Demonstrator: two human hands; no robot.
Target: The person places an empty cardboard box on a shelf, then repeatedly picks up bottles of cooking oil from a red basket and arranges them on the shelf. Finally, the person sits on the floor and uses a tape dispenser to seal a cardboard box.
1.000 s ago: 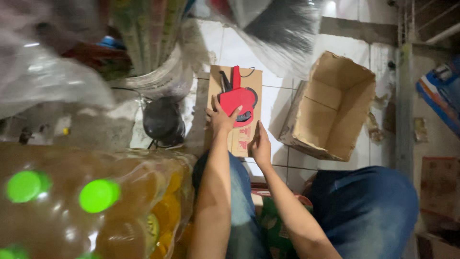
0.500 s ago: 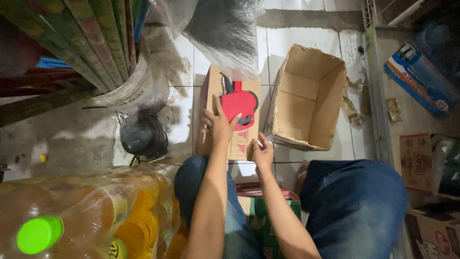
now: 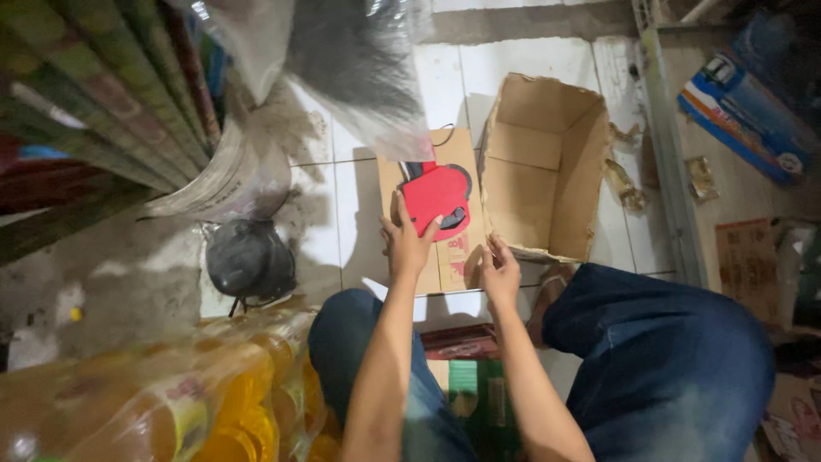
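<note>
Big yellow bottles [image 3: 214, 402] sit far left beside a dark round thing [image 3: 250, 259], then the left hand [image 3: 407, 242] lies open on the red label gun [image 3: 436, 198] atop a flat brown box [image 3: 445, 257], the right hand [image 3: 499, 272] pinches that box's edge, and an open box [image 3: 540, 167] stands right.

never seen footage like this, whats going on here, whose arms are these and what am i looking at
The single view comes from a camera worn on a person's head, looking down, so the bare arms are the wearer's own. They sit over a tiled floor, knees in blue jeans. The left hand rests on a red handheld label gun lying on a closed flat cardboard box. The right hand touches that box's near edge. Beside it stands an open empty cardboard box. Shrink-wrapped bottles of yellow liquid sit lower left.
</note>
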